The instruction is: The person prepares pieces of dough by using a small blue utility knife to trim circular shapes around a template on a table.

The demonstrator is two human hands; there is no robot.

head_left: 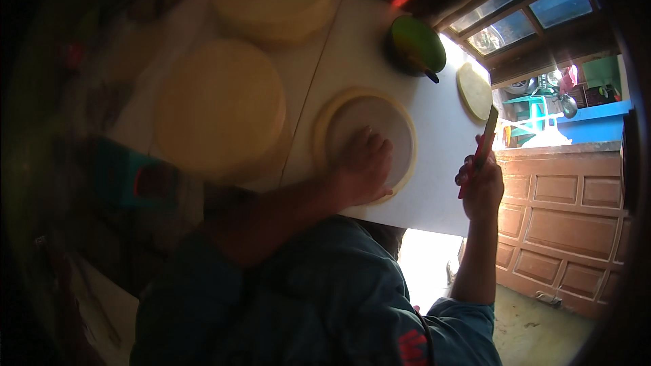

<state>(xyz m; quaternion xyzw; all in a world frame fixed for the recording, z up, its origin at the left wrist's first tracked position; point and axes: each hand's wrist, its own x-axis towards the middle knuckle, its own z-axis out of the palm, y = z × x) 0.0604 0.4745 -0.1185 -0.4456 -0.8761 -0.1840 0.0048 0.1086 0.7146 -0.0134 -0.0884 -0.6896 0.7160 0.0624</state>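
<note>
My left hand lies on a round disc with a greyish middle and a pale yellow rim, flat on the white table. Its fingers are bent and the thumb is spread toward the near rim; nothing shows in its grasp. Off to the right, my right hand is closed round the red handle of a knife, whose blade points up and away from me. The knife is apart from the disc. Whether the disc's middle is a sheet or a mesh, I cannot tell.
Two thick, round, pale yellow blocks or stacks stand on the left of the table. A green bowl with a dark handle in it sits at the far side, near a smaller pale disc. A panelled wooden door stands right.
</note>
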